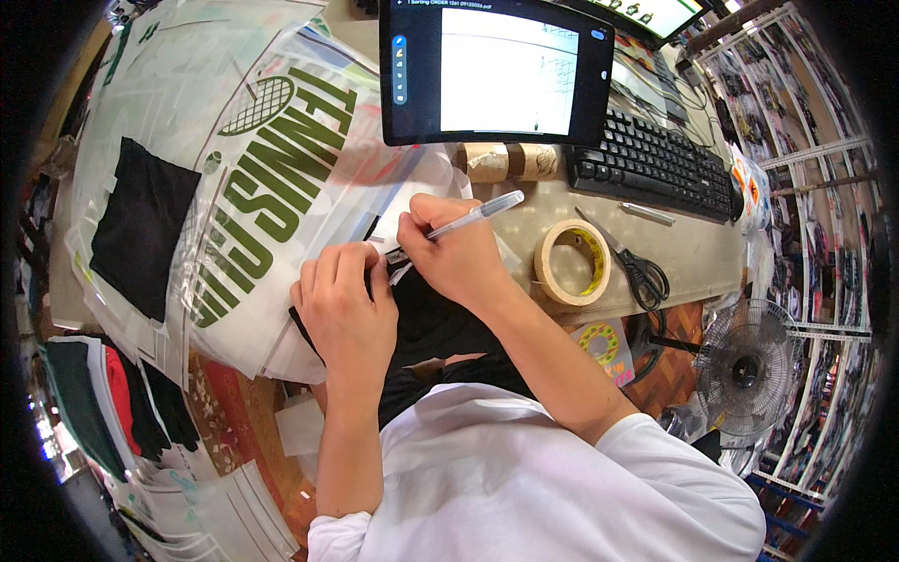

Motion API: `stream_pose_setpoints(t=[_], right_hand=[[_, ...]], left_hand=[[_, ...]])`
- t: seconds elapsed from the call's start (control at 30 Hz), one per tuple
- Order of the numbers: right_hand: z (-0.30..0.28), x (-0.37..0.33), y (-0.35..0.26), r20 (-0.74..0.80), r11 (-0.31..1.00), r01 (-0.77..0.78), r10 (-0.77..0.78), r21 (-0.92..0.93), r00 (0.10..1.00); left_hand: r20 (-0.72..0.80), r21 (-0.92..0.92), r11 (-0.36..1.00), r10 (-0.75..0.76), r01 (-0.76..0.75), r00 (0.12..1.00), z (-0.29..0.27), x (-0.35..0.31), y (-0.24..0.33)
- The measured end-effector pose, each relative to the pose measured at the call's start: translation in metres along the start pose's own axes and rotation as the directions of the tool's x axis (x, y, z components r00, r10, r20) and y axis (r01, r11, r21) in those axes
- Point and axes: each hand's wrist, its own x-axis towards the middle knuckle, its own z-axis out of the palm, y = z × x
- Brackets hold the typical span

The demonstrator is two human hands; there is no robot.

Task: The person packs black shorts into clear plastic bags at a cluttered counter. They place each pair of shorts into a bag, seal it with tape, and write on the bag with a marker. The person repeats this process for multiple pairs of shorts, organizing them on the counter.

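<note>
My right hand (459,258) is closed around a clear-barrelled pen (478,214), its upper end slanting up to the right. The writing end is hidden by my fingers. Dark cloth (435,323) lies at the table's near edge under both hands. My left hand (339,304) has its fingers curled over that cloth, their tips close to the pen hand. A small pale piece, perhaps a label, shows between the two hands; its details are too small to tell. White paper or plastic (435,178) lies just beyond the fingers.
Left are printed plastic film (281,178) and a folded black cloth (145,229). Ahead, a tablet (506,70) stands by cardboard rolls (506,162). A tape roll (572,262), scissors (641,279) and keyboard (655,164) lie right. A fan (746,368) stands beyond the table.
</note>
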Motion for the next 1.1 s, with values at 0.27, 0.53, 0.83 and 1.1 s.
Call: stream_pose_setpoints(t=[0.27, 0.53, 0.83, 1.1], right_hand=[[0.000, -0.001, -0.001, -0.026, 0.999, 0.031, -0.032, -0.029, 0.999], [-0.003, -0.002, 0.002, 0.000, 0.997, -0.068, 0.068, 0.027, 0.998], [-0.004, 0.003, 0.005, -0.003, 0.894, -0.220, 0.240, 0.390, 0.971], [-0.007, -0.003, 0.000, 0.048, 0.828, -0.233, 0.243, 0.510, 0.969]], left_hand=[[-0.012, -0.022, 1.000, 0.009, -0.009, 1.000, 0.004, 0.000, -0.004], [-0.002, -0.023, 1.000, 0.003, -0.003, 1.000, 0.003, -0.001, -0.004], [0.059, -0.014, 0.960, 0.281, -0.280, 0.958, -0.013, -0.015, -0.007], [-0.213, -0.166, 0.985, 0.010, -0.046, 0.977, -0.012, -0.120, -0.022]])
